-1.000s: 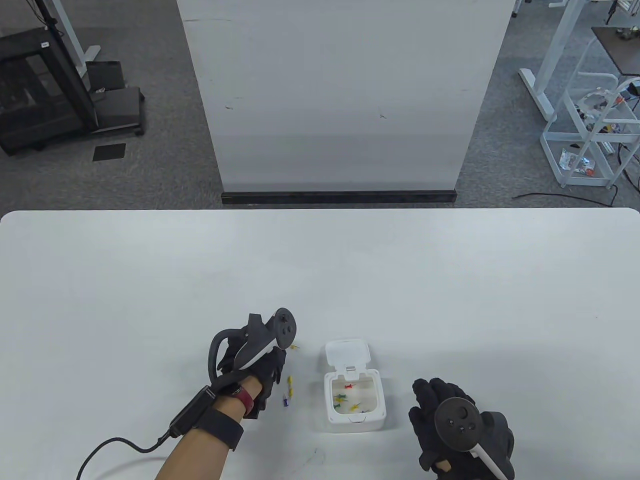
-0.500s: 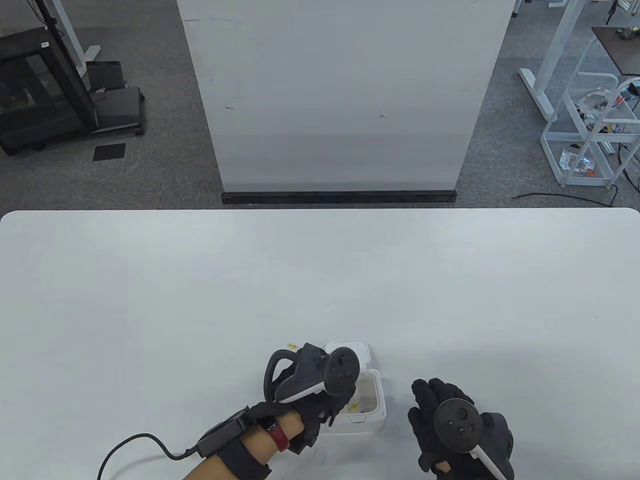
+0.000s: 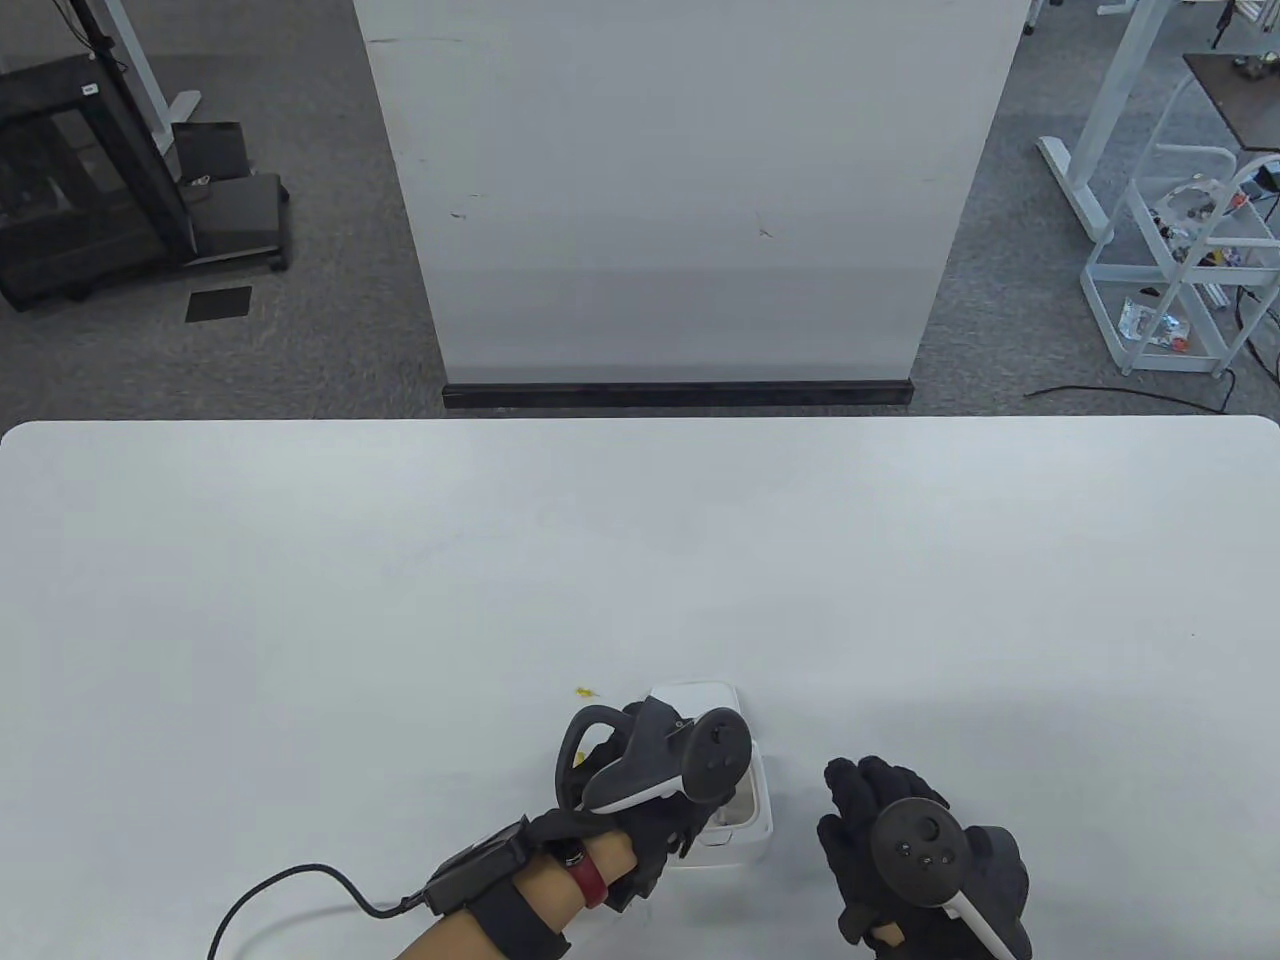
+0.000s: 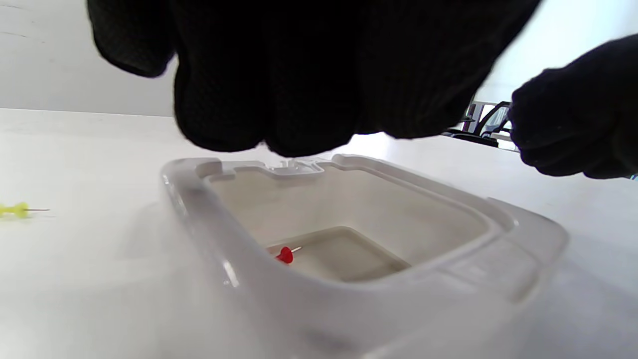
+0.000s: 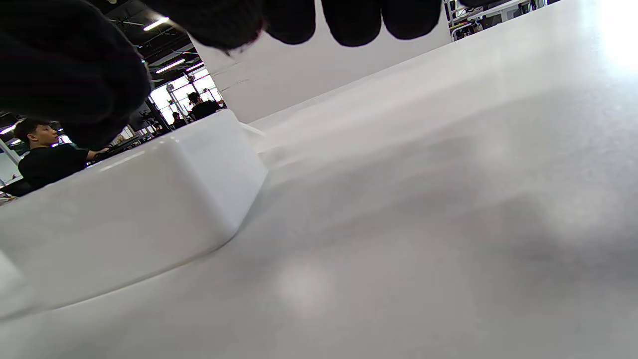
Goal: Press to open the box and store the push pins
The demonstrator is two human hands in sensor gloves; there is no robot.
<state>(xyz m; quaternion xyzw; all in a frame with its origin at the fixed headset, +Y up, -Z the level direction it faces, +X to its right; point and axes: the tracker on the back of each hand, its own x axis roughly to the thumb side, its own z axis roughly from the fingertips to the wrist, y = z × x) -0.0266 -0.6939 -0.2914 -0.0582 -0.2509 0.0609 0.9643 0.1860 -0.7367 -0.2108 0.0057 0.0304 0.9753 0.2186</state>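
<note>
Your left hand [image 3: 640,800] hovers over the open white box [image 3: 745,815] near the table's [image 3: 640,560] front edge, fingers bunched together; whether they pinch anything, you cannot tell. Your right hand [image 3: 900,850] rests beside it, fingers relaxed. One yellow push pin [image 3: 586,691] lies outside; a red pin [image 4: 285,255] sits inside. No writing is legible.

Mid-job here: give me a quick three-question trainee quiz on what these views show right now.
1. True or false: the box is open.
2. Which hand is over the box? A) left hand B) right hand
3. Fill in: a ______ pin lies on the table, outside the box.

Key: 1 true, and the left wrist view shows a red pin inside. 2 A; the right hand is beside the box. 3 yellow.
</note>
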